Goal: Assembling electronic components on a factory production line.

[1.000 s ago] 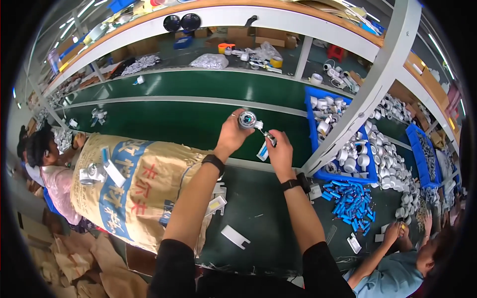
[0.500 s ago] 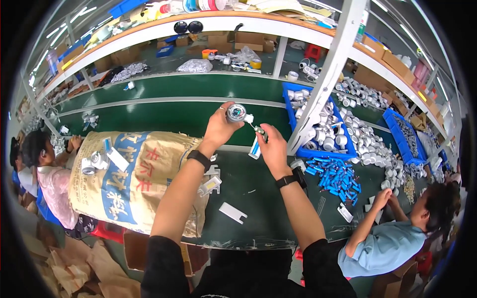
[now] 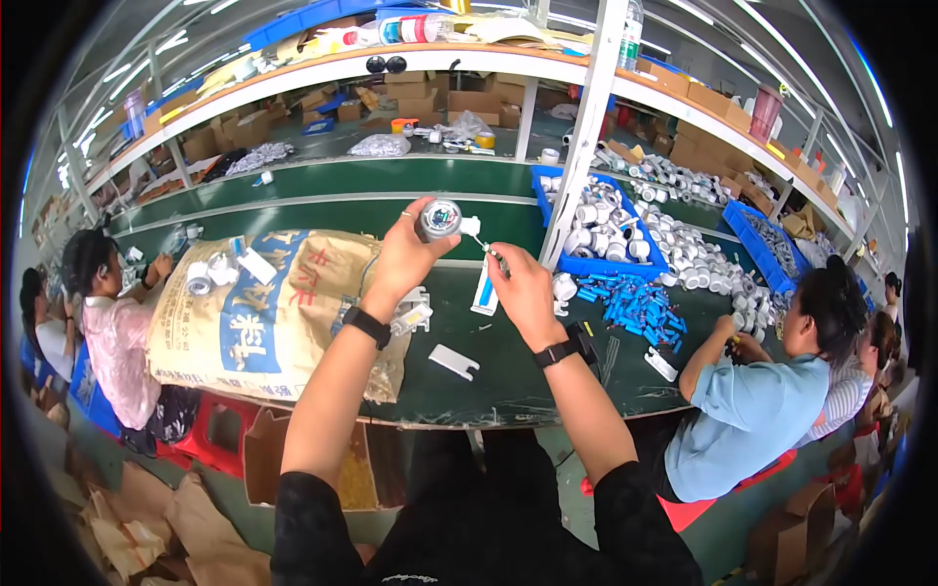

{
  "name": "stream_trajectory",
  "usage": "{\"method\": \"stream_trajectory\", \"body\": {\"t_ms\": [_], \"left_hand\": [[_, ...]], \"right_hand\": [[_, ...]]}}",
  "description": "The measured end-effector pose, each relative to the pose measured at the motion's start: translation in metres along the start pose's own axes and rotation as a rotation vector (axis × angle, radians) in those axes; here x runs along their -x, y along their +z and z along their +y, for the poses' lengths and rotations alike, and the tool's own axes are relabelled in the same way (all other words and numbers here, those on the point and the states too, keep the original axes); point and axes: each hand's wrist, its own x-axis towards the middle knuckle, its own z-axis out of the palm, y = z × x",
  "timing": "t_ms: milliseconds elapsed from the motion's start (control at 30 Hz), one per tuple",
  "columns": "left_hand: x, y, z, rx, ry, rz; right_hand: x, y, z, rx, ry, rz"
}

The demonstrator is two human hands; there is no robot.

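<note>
My left hand [image 3: 408, 256] is closed around a round grey-and-white housing [image 3: 442, 219], its open face turned up and circuitry showing inside. A small white stub [image 3: 471, 226] sticks out from the housing's right side. From there a thin wire runs to a small part [image 3: 488, 248] pinched between the fingertips of my right hand [image 3: 521, 288]; my fingers partly cover this part. Just under the right fingertips is a white strip with a blue cylindrical cell [image 3: 485, 293]. A flat white plastic plate [image 3: 453, 361] lies on the green bench nearer to me.
Blue cylindrical batteries [image 3: 635, 311] are heaped at right, before a blue crate [image 3: 616, 266] of white housings. A post [image 3: 584, 137] rises beside the crate. A large printed sack [image 3: 264, 332] covers the bench at left. Co-workers sit at left and right [image 3: 752, 410].
The view has shifted, so the bench and surroundings sit differently in the picture. Both hands keep their holds; the small wired part is now more covered by my right fingers.
</note>
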Motion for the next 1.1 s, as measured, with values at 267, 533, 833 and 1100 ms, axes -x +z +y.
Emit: {"method": "stream_trajectory", "body": {"t_ms": [267, 533, 833, 1100], "left_hand": [[0.048, -0.005, 0.028, -0.023, 0.148, -0.004], [0.069, -0.001, 0.053, -0.093, 0.193, -0.011], [0.061, 0.006, 0.064, -0.236, 0.163, -0.053], [-0.013, 0.025, 0.015, -0.284, 0.145, -0.038]], "right_hand": [[0.028, -0.022, -0.025, -0.065, -0.017, 0.003], [0.033, -0.048, -0.034, -0.040, -0.144, 0.010], [0.024, -0.056, -0.019, 0.063, -0.180, -0.015], [-0.018, -0.019, 0.037, 0.242, -0.190, -0.080]]}}
